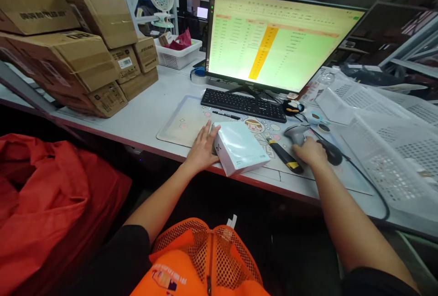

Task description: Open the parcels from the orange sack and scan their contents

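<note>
A small white box point(241, 145) in glossy wrap lies on the desk mat near the front edge. My left hand point(204, 146) grips its left end, thumb low against the side and fingers by the top edge. To the right, my right hand point(310, 151) is closed around the handle of a grey barcode scanner point(296, 131), which is low over the mat; part of the handle is hidden by the fingers. Between the box and my right hand lies a black and yellow utility knife point(284, 155). Behind the box is a black pen point(226, 115).
A black keyboard point(242, 104) sits before a lit monitor point(277, 45). Cardboard boxes point(68, 59) are stacked at the left. White plastic baskets point(386, 163) occupy the right side. A black mouse point(330, 152) and a cable lie right of my hand. Red fabric point(44, 205) hangs at lower left.
</note>
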Available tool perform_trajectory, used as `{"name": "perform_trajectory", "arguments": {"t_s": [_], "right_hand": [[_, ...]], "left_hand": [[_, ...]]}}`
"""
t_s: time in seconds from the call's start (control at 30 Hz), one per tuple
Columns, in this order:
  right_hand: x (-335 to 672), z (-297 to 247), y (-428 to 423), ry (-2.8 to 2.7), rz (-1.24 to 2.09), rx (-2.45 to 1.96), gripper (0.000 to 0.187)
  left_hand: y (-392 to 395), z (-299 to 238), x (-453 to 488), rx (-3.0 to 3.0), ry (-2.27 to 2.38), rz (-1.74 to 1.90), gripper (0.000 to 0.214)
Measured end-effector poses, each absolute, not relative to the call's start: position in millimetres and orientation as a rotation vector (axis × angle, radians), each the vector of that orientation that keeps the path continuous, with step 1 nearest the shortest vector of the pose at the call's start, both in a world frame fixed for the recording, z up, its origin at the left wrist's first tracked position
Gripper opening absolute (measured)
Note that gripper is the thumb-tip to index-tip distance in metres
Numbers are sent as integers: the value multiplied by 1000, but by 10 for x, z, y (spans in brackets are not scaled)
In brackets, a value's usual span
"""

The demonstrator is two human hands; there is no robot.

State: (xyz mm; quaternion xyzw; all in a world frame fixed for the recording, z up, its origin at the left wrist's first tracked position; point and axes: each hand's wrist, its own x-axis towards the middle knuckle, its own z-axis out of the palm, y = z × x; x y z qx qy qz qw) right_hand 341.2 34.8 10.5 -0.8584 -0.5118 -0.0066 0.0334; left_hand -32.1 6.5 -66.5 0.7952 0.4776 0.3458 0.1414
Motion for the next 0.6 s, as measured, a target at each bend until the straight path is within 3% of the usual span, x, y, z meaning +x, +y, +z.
{"name": "perform_trajectory", "arguments": {"t_s": [0.13,0.2,0.3,0.4,0.47,0.53,0.6], "right_hand": [[3402,230,449,-1465,100,-2736,56],[3491,452,409,-1445,267,-2655,44],[3640,891,261,-1388,771,-2465,24],[3682,1273,81,-1265,1262,-2352,20],[3646,1414,-5,-1149,1388,-2416,23],[3597,1447,-46,-1134,1260,-2475,30],[3563,1383,-42,-1310,671,-2279,37]], "left_hand": [[48,-629,-329,2299,1348,954,97],[35,-627,-330,2296,1331,975,94],[23,-629,-331,2292,1307,1009,94],[19,-627,-334,2273,1306,997,92],[20,-625,-336,2257,1313,986,90],[19,-624,-334,2242,1319,987,89],[13,-622,-328,2223,1315,995,89]]}}
